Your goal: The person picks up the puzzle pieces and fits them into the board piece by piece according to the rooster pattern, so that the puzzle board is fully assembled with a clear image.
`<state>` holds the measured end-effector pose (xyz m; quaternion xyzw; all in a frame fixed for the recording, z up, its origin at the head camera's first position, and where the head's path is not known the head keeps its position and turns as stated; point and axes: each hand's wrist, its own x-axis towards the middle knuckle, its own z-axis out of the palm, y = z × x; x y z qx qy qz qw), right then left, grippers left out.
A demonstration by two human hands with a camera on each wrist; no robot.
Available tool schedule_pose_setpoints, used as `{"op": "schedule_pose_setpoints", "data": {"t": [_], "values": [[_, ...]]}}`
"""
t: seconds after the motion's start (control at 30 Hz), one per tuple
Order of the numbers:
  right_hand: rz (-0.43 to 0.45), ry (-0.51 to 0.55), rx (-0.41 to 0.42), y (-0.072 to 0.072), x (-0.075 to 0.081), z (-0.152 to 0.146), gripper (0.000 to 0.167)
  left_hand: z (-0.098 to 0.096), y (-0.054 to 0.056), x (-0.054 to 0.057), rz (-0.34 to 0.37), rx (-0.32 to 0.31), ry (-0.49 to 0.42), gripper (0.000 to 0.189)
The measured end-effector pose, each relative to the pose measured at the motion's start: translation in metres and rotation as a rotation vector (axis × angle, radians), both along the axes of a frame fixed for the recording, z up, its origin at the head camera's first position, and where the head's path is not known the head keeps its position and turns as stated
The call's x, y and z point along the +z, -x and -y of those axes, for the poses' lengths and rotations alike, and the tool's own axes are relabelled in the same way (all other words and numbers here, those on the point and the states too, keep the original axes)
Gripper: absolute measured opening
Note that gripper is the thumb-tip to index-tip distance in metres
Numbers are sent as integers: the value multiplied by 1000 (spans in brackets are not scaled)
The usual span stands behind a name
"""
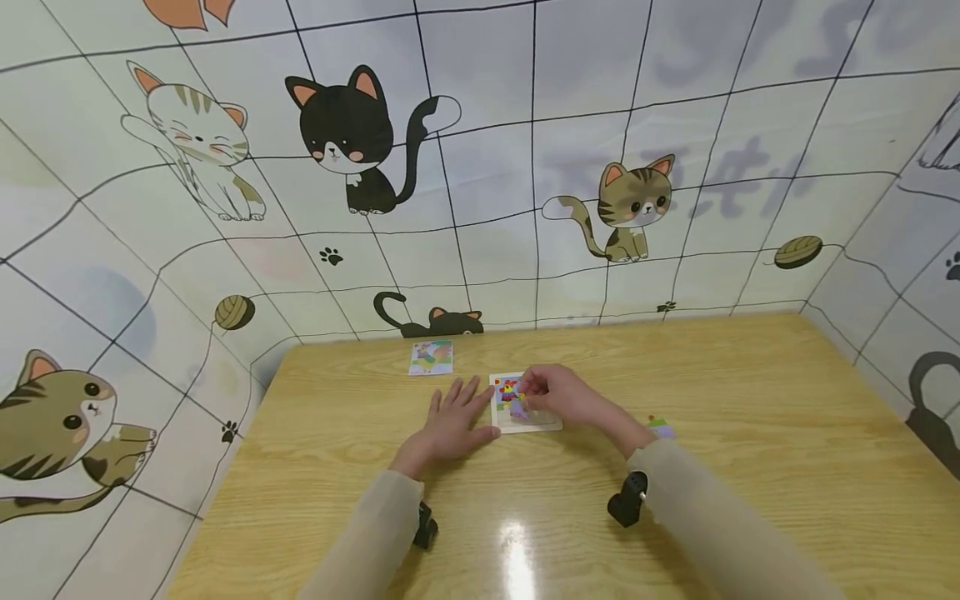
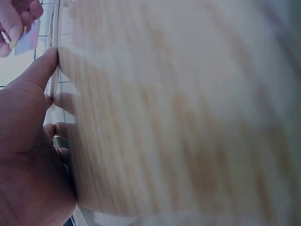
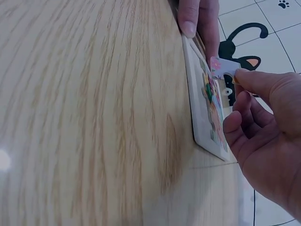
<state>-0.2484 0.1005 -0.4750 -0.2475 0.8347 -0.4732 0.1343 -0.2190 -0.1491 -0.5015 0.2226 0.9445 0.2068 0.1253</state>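
A small puzzle board with a pale rim lies on the wooden table, partly filled with colourful pieces. My left hand rests palm down at its left side, fingers spread, with index finger and thumb right at the rim. Above the board, my right hand pinches a jigsaw piece between thumb and fingers. That piece is mostly pale lilac with a pink flower, and it stands tilted over the board in the right wrist view. The right hand covers part of the board's right side in the head view.
Behind the left hand lies a printed picture card. Another colourful jigsaw piece sits on the wooden table beside my right forearm. A cat-patterned cloth wall rises along the back and sides.
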Motion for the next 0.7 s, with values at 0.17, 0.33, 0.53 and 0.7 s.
{"op": "schedule_pose_setpoints", "data": {"t": [0.17,0.33,0.53,0.7], "values": [[-2,9,7,4,-7,11,10,0,1,2,0,-2,14,73],[-2,-17,26,6,-12,17,9,0,1,2,3,-1,15,74],[-26,-44,29,6,-16,19,9,-1,-1,3,5,-6,18,74],[-26,-51,11,5,-15,20,9,0,1,1,-1,-5,24,73]]}}
